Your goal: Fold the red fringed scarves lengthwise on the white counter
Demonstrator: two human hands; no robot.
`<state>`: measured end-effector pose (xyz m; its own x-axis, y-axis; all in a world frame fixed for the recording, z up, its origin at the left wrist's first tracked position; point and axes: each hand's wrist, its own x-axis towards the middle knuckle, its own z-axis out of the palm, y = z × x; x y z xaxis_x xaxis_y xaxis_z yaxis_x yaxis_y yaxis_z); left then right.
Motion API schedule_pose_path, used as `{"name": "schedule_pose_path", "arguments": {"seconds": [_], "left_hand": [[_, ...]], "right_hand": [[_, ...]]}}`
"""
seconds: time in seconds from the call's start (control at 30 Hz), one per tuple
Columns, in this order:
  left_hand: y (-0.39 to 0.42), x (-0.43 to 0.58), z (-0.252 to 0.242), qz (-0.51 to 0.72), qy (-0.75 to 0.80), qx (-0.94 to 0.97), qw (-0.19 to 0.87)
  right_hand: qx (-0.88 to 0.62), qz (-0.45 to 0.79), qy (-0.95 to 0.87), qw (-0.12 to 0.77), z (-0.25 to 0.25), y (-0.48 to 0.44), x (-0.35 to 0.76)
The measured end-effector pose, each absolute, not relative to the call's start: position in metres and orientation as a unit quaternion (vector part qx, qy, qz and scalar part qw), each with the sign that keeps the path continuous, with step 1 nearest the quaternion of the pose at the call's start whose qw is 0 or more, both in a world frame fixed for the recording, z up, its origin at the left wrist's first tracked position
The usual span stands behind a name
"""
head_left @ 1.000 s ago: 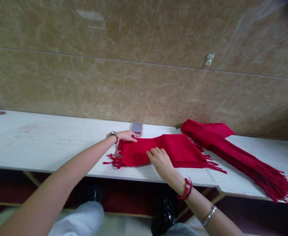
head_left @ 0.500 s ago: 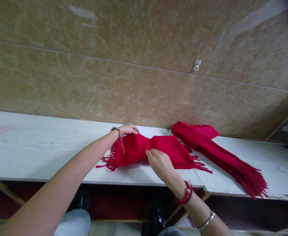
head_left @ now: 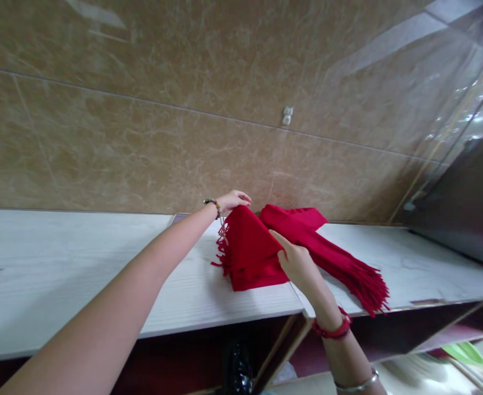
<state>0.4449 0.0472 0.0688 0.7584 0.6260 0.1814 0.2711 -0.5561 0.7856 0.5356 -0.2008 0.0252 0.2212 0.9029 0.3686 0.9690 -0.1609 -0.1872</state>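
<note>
One red scarf (head_left: pixel 252 258) between left hand (head_left: pixel 233 198) and right hand (head_left: pixel 299 263)

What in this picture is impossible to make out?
Head view:
Right hand: fingers tucked behind the lifted scarf.
Second scarf: part hidden by that hand.
White wall fitting: too small to identify.
Dark object at right: blurred, cut off by the edge.

Bare forearms (head_left: pixel 151 269), beaded bracelet (head_left: pixel 212 203) left, red cord band (head_left: pixel 332 331) (plus silver bangle (head_left: pixel 357 384)) right.
</note>
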Motion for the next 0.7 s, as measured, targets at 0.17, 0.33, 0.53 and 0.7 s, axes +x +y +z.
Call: {"name": "schedule_pose_path", "arguments": {"seconds": [0.17,0.33,0.53,0.7], "left_hand": [[0.048,0.498,0.034,0.143,0.262,0.889,0.347],[0.061,0.485,0.013,0.081,0.285,0.901,0.316],[0.064,0.431,0.030,0.026,0.296,0.892,0.341],[0.045,0.412,0.026,0.103,0.317,0.880,0.339]], "right_hand": [[-0.790,-0.068,-0.606,0.059,0.010,-0.206,0.558],[-0.730,-0.117,-0.668,0.083,-0.002,-0.197,0.560],[-0.686,-0.095,-0.702,0.164,-0.009,-0.187,0.568],[-0.671,-0.074,-0.720,0.162,-0.013,-0.188,0.586]]}}
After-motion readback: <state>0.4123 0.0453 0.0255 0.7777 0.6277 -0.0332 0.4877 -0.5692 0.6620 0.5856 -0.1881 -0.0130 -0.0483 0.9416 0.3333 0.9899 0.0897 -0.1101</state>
